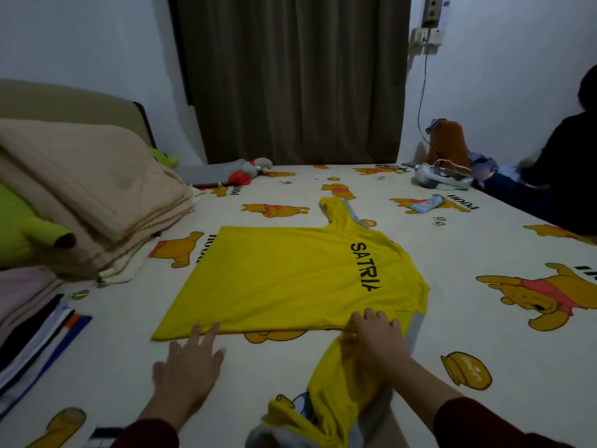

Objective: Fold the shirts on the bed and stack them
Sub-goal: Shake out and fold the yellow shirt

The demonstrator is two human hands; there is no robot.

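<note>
We observe the bed [371, 195] covered by a cream sheet printed with yellow cartoon bears. A yellow shirt [290, 279] lies flat across its middle, back side up, with black lettering "SATRIA" near the right shoulder. One sleeve points toward the far side of the bed; the other sleeve runs toward us, bunched under our right forearm.

Our left hand [190, 363] rests on the sheet with fingers straight and spread apart, the tips touching the near hem corner of the shirt. Our right hand [374, 334] lies flat on the shirt at the near sleeve seam, fingers extended and slightly apart, pressing the cloth down; neither hand grips anything.

At the left edge we note a stack of folded clothes [35, 321] in dark, white and blue, and behind it a pile of beige blankets [97, 195] with a green plush toy [29, 227] beside it. A brown curtain [294, 76] hangs at the far wall. On the far right of the bed lies a white device with straps [442, 179]; a cable runs up the pale wall to a socket [426, 37]. A person in dark clothing [562, 156] sits at the right edge.
</note>
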